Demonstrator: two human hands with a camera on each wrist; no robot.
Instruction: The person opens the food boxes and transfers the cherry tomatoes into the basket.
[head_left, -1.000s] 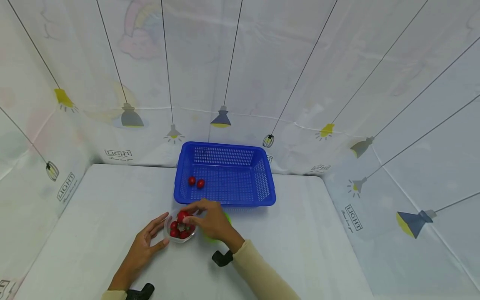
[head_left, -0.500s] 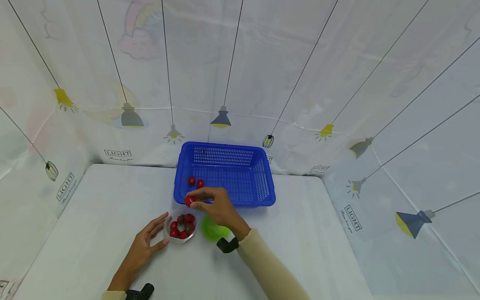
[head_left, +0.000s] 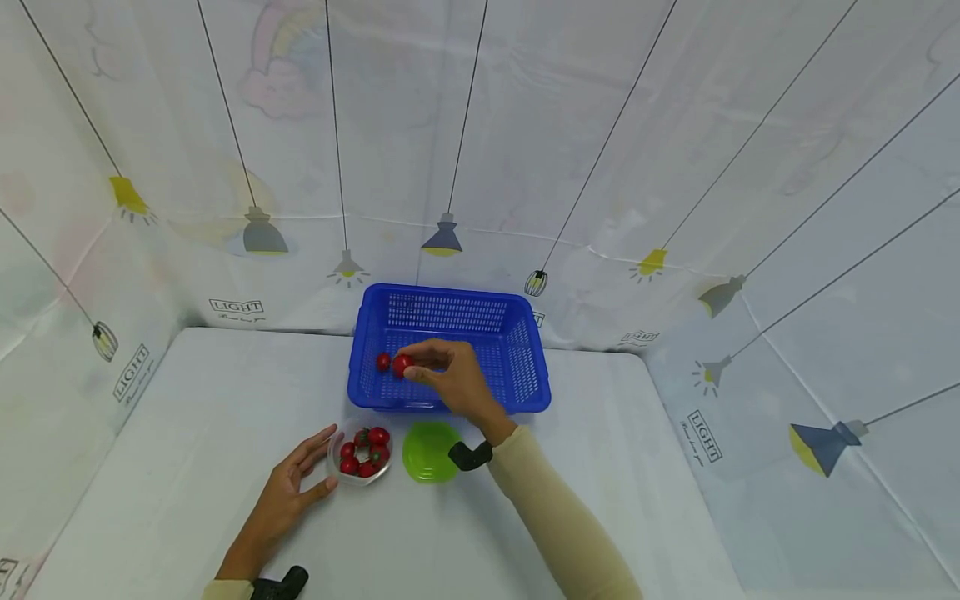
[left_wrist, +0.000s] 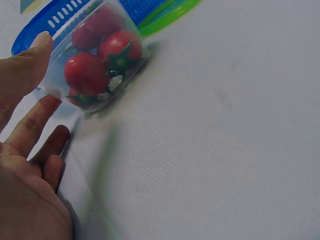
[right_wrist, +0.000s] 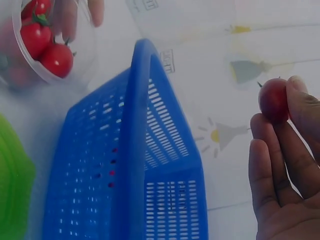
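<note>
My right hand (head_left: 459, 379) pinches a cherry tomato (right_wrist: 273, 101) between thumb and fingertips, above the left part of the blue basket (head_left: 517, 403). A loose cherry tomato (head_left: 383, 362) lies in the basket; the held one covers the spot beside it in the head view. My left hand (head_left: 281, 492) rests at the side of a small clear plastic tub (left_wrist: 102, 107), thumb and fingers fairly straight against its wall. Several cherry tomatoes (left_wrist: 86, 74) with green stems fill the tub's lower part.
A green lid (head_left: 430, 452) lies on the white table (head_left: 600, 500) just right of the tub, in front of the basket. Behind the basket rises a white wall covering (head_left: 570, 167) printed with lamps.
My right hand has lifted a tomato from the tub and carried it up and right to over the basket, uncovering the green lid. My left hand stays by the tub.
</note>
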